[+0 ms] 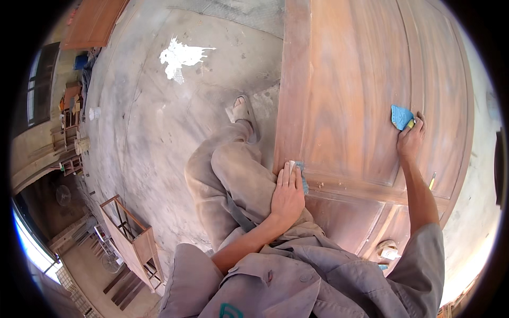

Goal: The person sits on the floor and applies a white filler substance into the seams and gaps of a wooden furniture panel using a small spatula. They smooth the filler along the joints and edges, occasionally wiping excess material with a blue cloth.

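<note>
A large brown wooden panelled door (355, 90) lies in front of me and to the right. My right hand (412, 139) is closed on a folded sheet of blue sandpaper (401, 116) on the door's long panel. A small yellowish piece (411, 123) shows at its fingers. My left hand (289, 193) rests at the door's left edge, beside my thigh, its fingers laid over a blue-grey cloth (302, 177). Part of that cloth is hidden under the hand. Something white shows at the fingertips.
A yellow pencil (432, 180) lies on the door near my right forearm. Closer to me sits a round brown-and-white thing (388, 250). White spilled paint (180, 57) marks the concrete floor. At left stand a wooden frame cabinet (135, 241), a fan (111, 262) and a white bucket (94, 113).
</note>
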`<state>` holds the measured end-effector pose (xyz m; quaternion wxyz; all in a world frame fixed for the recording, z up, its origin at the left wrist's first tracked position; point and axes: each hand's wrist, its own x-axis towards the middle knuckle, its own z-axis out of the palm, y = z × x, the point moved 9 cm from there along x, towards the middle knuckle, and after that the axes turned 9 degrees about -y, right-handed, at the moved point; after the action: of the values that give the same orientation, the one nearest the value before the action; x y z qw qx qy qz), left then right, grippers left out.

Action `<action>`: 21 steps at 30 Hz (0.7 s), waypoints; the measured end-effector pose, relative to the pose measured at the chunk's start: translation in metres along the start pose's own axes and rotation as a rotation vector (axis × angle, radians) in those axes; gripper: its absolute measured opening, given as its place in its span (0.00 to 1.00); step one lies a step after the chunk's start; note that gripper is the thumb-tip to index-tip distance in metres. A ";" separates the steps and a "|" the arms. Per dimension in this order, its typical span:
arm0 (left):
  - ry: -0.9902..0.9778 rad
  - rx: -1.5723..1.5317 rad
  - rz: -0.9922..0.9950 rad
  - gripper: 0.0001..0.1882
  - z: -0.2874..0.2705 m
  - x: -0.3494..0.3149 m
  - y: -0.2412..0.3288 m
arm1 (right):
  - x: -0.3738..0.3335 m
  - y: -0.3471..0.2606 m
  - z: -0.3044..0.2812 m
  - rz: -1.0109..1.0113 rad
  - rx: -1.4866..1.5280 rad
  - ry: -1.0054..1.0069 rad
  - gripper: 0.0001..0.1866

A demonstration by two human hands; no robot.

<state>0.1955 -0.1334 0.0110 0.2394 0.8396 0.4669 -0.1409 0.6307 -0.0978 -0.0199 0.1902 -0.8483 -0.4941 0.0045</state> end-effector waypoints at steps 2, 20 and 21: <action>-0.020 -0.031 -0.024 0.36 0.016 -0.024 0.002 | -0.003 -0.003 -0.006 -0.001 -0.002 -0.010 0.16; 0.371 -0.033 0.040 0.36 -0.103 0.217 -0.059 | -0.012 0.003 -0.005 0.070 0.082 -0.061 0.15; 0.381 -0.025 0.027 0.35 -0.141 0.267 -0.074 | -0.001 -0.005 -0.001 0.057 0.089 -0.062 0.16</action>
<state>0.2745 0.1659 -0.0123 0.1590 0.8541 0.4943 0.0299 0.6258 -0.0970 -0.0171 0.2122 -0.8522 -0.4747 0.0581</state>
